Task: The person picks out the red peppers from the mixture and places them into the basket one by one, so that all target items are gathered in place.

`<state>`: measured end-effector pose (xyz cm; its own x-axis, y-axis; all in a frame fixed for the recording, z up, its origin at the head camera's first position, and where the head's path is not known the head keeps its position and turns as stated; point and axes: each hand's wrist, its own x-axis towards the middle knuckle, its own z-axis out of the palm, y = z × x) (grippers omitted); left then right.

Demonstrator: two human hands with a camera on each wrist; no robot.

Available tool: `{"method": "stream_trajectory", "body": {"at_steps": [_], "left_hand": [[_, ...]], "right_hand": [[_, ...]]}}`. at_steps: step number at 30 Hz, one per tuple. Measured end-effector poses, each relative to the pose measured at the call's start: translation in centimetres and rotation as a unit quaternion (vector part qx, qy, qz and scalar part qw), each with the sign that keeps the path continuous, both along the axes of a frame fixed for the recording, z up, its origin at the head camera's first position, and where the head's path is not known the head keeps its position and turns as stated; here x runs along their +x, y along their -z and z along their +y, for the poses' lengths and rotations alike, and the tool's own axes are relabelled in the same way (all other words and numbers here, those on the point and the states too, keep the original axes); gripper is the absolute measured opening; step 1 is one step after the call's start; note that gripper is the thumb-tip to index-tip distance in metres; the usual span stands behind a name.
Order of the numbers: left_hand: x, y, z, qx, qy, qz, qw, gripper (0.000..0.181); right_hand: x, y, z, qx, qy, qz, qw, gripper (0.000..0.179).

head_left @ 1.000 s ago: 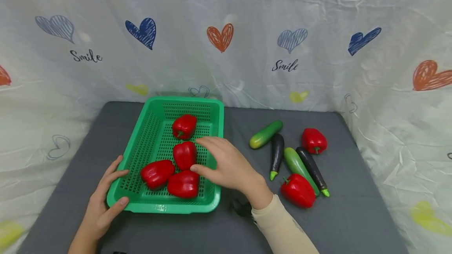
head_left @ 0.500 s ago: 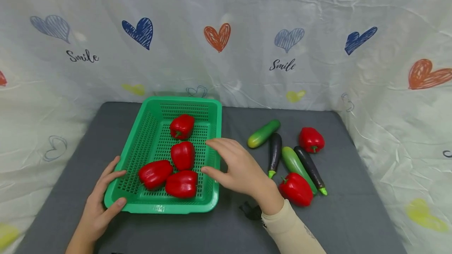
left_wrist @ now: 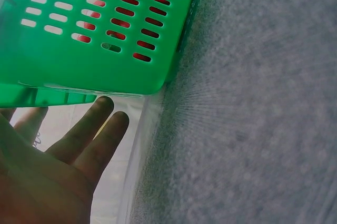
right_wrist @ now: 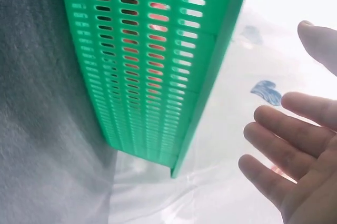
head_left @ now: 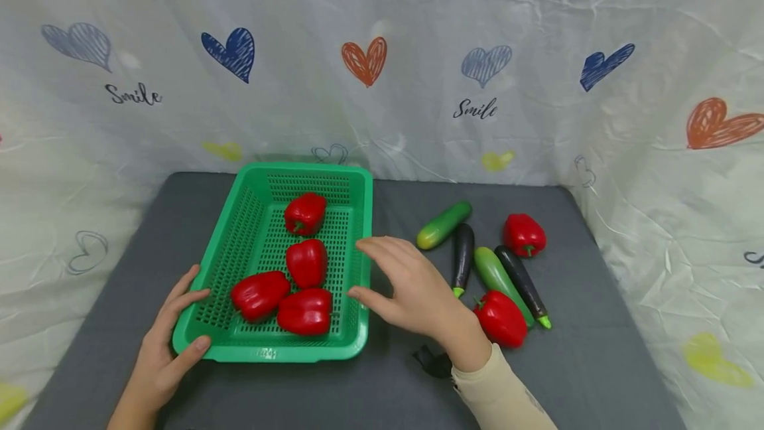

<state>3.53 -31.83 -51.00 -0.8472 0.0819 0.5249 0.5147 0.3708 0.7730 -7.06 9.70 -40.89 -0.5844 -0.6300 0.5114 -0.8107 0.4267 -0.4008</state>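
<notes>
Several red bell peppers (head_left: 307,263) lie in a green plastic basket (head_left: 271,353) with slotted walls. My left hand (head_left: 158,344) is at the basket's near left corner, fingertips and thumb resting on the rim. In the left wrist view, straight fingers (left_wrist: 87,134) of that hand extend along the rim's outer side. Nothing is in my right hand (head_left: 412,287), which hovers at the basket's right rim with fingers spread and thumb apart. The right wrist view shows its loose fingers (right_wrist: 295,129) beside the slotted wall (right_wrist: 142,61), with a gap between them.
To the right lie two green cucumbers (head_left: 444,225) (head_left: 501,284), two dark eggplants (head_left: 463,257) (head_left: 525,284) and two more red bell peppers (head_left: 524,235) (head_left: 501,318). A small black object (head_left: 434,361) shows under my right wrist. Behind the grey table (head_left: 286,397) hangs a heart-printed white cloth (head_left: 298,105).
My right hand has drawn back to the right, from over the peppers to the basket's right rim. The left hand stays at its corner, and the peppers lie as before.
</notes>
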Motion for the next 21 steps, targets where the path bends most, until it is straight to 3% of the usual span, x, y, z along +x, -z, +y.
{"method": "stream_trajectory", "body": {"at_steps": [9,21], "left_hand": [[0.1,0.0,0.1,0.001,0.004,-0.002,1.0000,0.064],[0.1,0.1,0.1,0.003,0.004,-0.004,1.0000,0.064]], "right_hand": [[0.4,-0.2,1.4,0.009,0.017,0.011,0.9998,0.067],[1.0,0.8,3.5,0.029,0.049,-0.002,0.9984,0.067]]}}
